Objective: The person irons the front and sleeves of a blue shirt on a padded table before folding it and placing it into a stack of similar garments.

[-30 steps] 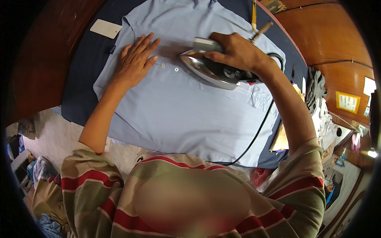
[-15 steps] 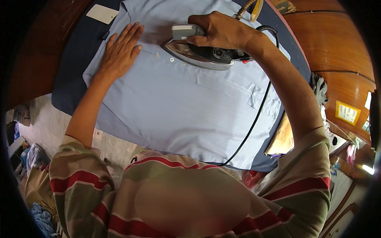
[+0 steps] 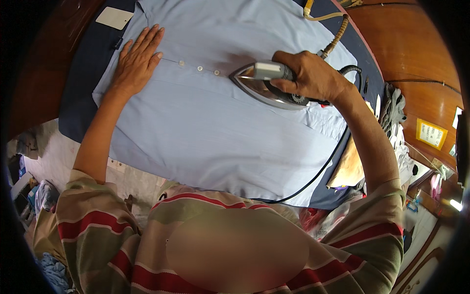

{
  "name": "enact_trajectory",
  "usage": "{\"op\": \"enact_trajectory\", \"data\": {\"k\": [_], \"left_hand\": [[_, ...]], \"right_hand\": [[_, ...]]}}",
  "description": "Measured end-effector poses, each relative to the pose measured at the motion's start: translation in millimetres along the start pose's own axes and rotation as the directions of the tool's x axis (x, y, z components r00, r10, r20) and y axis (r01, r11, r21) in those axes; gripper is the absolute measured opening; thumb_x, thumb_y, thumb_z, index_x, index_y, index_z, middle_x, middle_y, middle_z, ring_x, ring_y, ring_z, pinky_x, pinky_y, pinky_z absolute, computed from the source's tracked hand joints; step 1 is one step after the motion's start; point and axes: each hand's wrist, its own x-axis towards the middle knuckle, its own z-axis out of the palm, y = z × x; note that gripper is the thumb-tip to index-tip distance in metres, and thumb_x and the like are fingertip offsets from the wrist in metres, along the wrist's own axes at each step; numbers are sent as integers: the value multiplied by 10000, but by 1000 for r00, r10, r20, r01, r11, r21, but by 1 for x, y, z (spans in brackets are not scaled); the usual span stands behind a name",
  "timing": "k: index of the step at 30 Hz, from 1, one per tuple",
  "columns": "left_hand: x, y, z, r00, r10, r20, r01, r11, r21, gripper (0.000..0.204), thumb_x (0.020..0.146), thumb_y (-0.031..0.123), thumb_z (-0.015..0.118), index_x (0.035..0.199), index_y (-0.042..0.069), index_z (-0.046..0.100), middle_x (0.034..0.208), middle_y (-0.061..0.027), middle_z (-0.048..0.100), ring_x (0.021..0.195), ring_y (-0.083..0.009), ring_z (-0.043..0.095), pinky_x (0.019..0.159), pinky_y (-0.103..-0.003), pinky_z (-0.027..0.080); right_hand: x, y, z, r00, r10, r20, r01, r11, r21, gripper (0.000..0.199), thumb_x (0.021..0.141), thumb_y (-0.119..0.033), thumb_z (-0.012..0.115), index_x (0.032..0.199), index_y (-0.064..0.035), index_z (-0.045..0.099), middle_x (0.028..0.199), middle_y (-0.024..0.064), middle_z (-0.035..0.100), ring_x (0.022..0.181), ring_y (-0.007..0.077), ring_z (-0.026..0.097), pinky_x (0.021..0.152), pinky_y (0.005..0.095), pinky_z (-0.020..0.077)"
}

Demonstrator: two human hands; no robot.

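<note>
A light blue shirt [image 3: 215,132] lies spread over a dark navy ironing surface [image 3: 78,110], its row of white buttons [image 3: 199,68] running across the middle. My right hand [image 3: 313,76] is wrapped round the handle of a steam iron [image 3: 264,93], whose pointed tip faces left toward the buttons. The iron's soleplate rests on or just over the cloth; the exact contact is hidden. On the shirt's left part my left hand [image 3: 137,63] lies flat, fingers stretched out, pressing the fabric near its edge.
A black cord [image 3: 318,174] and a tan hose [image 3: 337,36] trail from the iron. A white card [image 3: 114,18] lies at the upper left. Grey cloth [image 3: 392,105] and a yellowish folded piece [image 3: 346,169] sit along the right edge, beside a wooden panel [image 3: 411,44].
My right hand has drawn the iron to the right and nearer to me, away from the buttons. My left hand stays flat on the shirt, slightly further left in view.
</note>
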Motion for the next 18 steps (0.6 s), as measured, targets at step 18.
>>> {"op": "enact_trajectory", "data": {"k": [18], "left_hand": [[9, -3, -19, 999, -24, -29, 11, 921, -389, 499, 951, 436, 296, 1415, 257, 267, 1480, 6, 233, 1369, -196, 189, 1090, -438, 120]], "right_hand": [[-23, -91, 33, 893, 426, -143, -386, 890, 241, 425, 815, -331, 601, 1046, 18, 524, 797, 244, 633, 768, 365, 638, 690, 393, 498]]}}
